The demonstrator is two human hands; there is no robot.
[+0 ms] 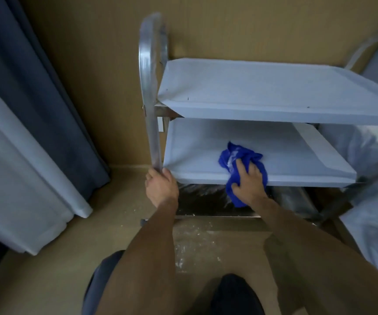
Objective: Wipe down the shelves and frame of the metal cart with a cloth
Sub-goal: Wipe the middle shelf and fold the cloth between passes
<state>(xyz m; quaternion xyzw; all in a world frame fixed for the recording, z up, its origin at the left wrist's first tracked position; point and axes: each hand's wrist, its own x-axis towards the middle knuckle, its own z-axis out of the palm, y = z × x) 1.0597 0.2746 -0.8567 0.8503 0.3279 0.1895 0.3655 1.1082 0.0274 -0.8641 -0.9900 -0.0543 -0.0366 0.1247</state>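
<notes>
Left hand gripping tubular steel frame, right hand flat on crumpled blue cloth

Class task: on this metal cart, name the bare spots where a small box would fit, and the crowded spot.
Bare: the whole top shelf; the middle shelf left of the crumpled blue cloth, up to the steel frame post. Crowded: the middle shelf's front edge, where the right hand presses the cloth.

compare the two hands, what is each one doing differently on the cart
The left hand curls in a grip round the shiny metal frame post, while the right hand lies flatter, pressing the crumpled blue cloth. The left hand sits at the cart's corner; the right hand is at the front edge of the pale middle shelf. Both are bare and touch the cart.
</notes>
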